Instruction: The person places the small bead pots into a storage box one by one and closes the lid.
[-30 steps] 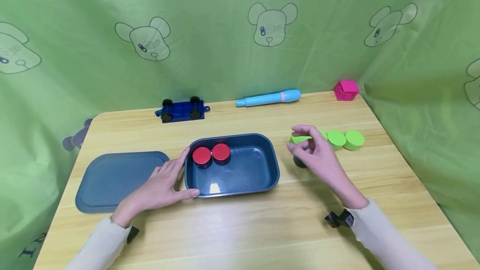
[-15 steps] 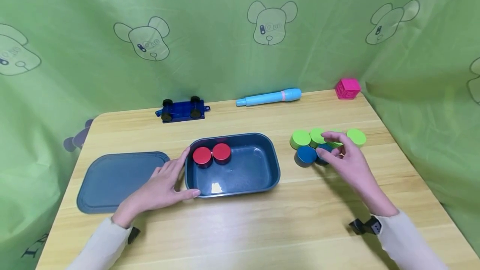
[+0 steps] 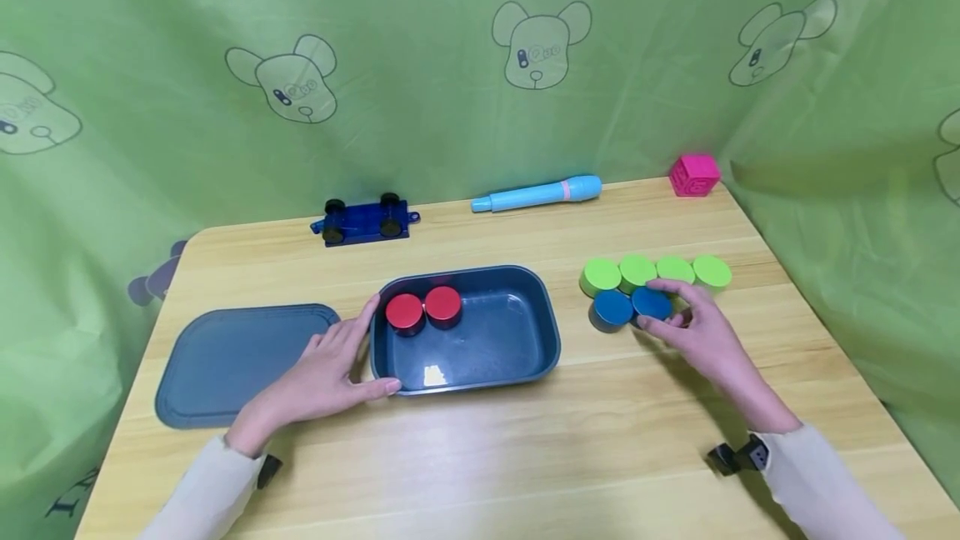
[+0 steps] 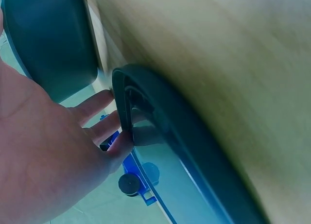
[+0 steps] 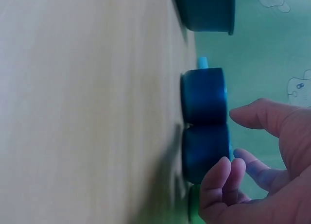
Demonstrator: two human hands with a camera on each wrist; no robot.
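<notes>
My left hand [image 3: 322, 373] rests against the left end of the dark blue plastic box [image 3: 553, 307], index finger along its side and thumb at the front corner. Two red-topped cylinders [image 3: 405, 312] stand inside it at the left. Over the right one of two short blue cylinders [image 3: 651, 305] hovers my right hand [image 3: 701, 332], thumb at the front and index finger behind. In the right wrist view a small gap shows between a fingertip and the blue pieces [image 5: 204, 95]. The other blue cylinder [image 3: 611, 311] touches its left side.
Several green cylinders [image 3: 600, 275] form a row just behind the blue ones. A flat dark blue lid [image 3: 240, 365] lies left of the box. Along the back edge are a blue wheeled chassis [image 3: 365, 222], a light blue microphone-like stick [image 3: 536, 195] and a pink cube [image 3: 694, 175].
My right hand has moved right from the left blue cylinder, uncovering it, and lowered around the right one. The left hand stays on the box.
</notes>
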